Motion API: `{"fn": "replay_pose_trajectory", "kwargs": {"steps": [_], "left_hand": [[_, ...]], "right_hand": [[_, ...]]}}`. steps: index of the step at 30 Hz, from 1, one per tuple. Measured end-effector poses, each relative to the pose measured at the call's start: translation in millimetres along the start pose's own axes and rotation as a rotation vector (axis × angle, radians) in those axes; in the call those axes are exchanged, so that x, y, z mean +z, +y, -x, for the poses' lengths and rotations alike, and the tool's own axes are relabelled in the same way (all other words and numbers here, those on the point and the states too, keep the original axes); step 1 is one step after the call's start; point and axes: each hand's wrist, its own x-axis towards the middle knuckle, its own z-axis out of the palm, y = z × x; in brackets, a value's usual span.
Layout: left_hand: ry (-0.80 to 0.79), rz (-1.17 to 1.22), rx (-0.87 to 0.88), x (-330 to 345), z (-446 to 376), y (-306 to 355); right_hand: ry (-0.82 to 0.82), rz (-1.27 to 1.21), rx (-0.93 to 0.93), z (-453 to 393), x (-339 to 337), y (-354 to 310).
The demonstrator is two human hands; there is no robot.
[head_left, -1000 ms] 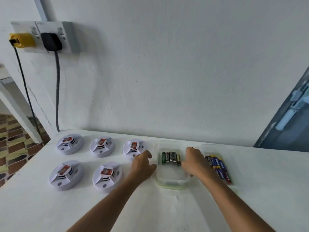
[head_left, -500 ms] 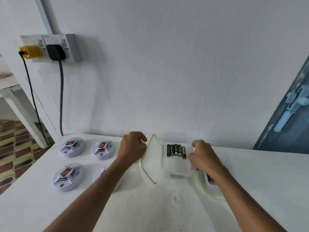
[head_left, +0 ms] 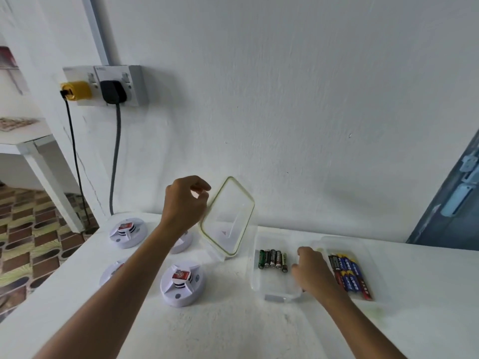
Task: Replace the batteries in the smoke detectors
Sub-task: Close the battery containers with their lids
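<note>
Several white round smoke detectors lie on the white table, one at the back left point(head_left: 127, 233) and one nearer point(head_left: 182, 281); my left arm hides parts of two others. My left hand point(head_left: 185, 206) pinches the edge of a clear lid point(head_left: 228, 216) with a green seal, held tilted in the air above the table. Below and to the right stands an uncovered clear container point(head_left: 255, 281) holding several green and black batteries point(head_left: 273, 259). My right hand point(head_left: 309, 272) grips this container's right wall.
A second clear container point(head_left: 373, 255) with several blue and red batteries point(head_left: 350, 275) stands to the right of my right hand. Wall sockets with a yellow plug point(head_left: 76, 90) and a black plug point(head_left: 112, 92) hang above, their cables running down. The wall is right behind the table.
My left hand has lifted the lid off the container and raised it up and leftward. My right hand has stayed at the container's right side. The camera view has tilted down.
</note>
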Motion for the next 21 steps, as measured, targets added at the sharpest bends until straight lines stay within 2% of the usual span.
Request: {"fn": "replay_pose_trajectory", "kwargs": {"steps": [2,3,4,5,7,8,10,13,15,18,21], "left_hand": [[-0.049,0.325,-0.190,-3,1,-1],[-0.083,0.502,-0.309,0,4,0],[-0.120,0.657,-0.435,5,9,2],[-0.158,0.794,-0.548,10,15,3],[-0.285,0.991,-0.719,26,29,8],[-0.387,1.019,-0.745,34,38,12],[-0.565,0.932,-0.686,49,60,20],[-0.681,0.869,-0.669,74,84,22],[-0.642,0.778,-0.693,78,85,24],[-0.556,0.499,-0.534,61,70,23],[-0.573,0.696,-0.523,41,54,15]], "right_hand": [[0.102,0.103,-0.051,2,-5,-4],[0.172,0.040,-0.090,1,-9,-8],[0.198,-0.127,-0.107,0,-13,-13],[0.176,-0.415,-0.101,-2,-18,-19],[-0.100,-1.134,-0.031,-6,-24,-33],[-0.258,-1.429,0.014,-5,-24,-38],[-0.451,-1.755,0.076,-2,-23,-45],[-0.482,-1.904,0.034,7,-21,-51],[-0.465,-1.973,-0.001,11,-23,-52],[-0.422,-1.993,0.033,8,-32,-44],[-0.332,-1.844,0.162,-4,-37,-32]]}}
